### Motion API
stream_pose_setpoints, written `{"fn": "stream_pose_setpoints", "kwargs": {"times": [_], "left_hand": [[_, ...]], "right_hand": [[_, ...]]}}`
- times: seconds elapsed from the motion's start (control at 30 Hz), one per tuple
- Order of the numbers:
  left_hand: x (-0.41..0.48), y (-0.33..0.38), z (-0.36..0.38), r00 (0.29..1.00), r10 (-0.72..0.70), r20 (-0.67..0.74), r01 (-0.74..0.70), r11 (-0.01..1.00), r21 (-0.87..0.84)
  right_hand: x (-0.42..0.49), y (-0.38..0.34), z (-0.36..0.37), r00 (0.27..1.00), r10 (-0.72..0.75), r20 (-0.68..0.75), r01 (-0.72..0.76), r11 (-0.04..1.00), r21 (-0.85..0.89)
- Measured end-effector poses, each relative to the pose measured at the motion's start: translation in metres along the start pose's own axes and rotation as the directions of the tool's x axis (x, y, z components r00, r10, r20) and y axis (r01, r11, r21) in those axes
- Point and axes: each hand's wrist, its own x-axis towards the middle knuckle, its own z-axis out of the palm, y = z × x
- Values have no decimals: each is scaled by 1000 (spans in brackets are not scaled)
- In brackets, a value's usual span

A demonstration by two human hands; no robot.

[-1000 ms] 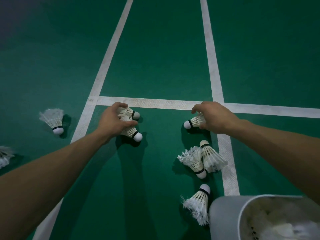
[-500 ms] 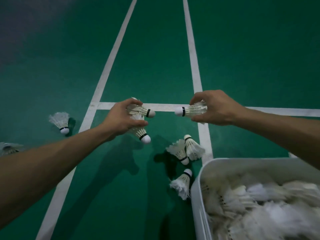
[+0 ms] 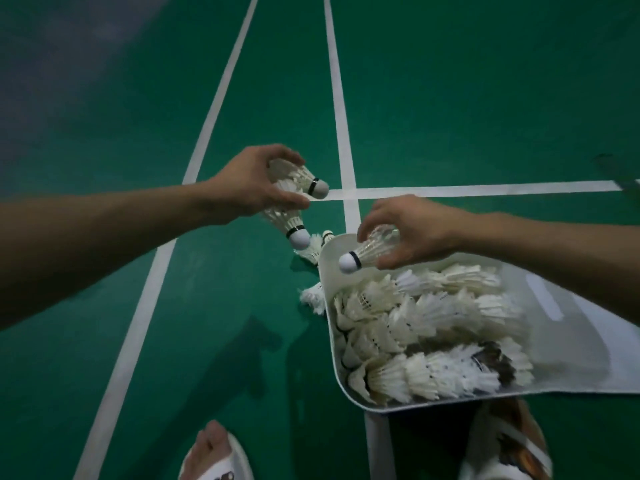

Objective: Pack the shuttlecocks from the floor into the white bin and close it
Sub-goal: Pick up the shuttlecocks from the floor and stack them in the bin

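My left hand (image 3: pixel 252 183) grips two feathered shuttlecocks (image 3: pixel 298 176) left of the smooth white bin (image 3: pixel 581 341). My right hand (image 3: pixel 412 230) pinches one shuttlecock (image 3: pixel 372 249), cork down, over its rounded corner.

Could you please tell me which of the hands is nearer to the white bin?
Right. The right hand holds a shuttlecock over the far corner of the white bin; the left hand grips two shuttlecocks over the floor, left of it.
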Motion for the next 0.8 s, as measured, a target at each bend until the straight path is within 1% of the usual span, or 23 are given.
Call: {"fn": "stream_pose_setpoints", "kwargs": {"times": [0.07,0.1,0.2,0.37,0.47,0.63,0.7,0.8], "left_hand": [[-8,7,11,1000,8,-1,-8,1000,-10],[-12,8,16,1000,7,-4,-7,1000,-18],[-25,1,30,1000,-21,-8,21,998,-52],[-43,-15,35,997,-77,22,78,995,-60],[-42,-18,36,996,-83,30,84,994,-63],[-35,-15,37,995,-79,55,84,991,-104],[-32,-16,37,995,-74,64,81,990,-117],[-28,-19,35,995,-72,73,81,989,-123]], "right_hand": [[1,-7,18,999,18,33,-16,998,-58],[4,-11,27,999,23,28,-21,996,-87],[12,-17,52,996,64,-58,-69,993,-93],[13,-14,93,982,144,-125,-162,975,-150],[16,-10,101,967,198,-163,-213,974,-81],[24,-18,109,950,230,-209,-215,972,92],[27,-21,111,951,242,-193,-216,965,146],[30,-19,110,971,202,-124,-186,974,128]]}}
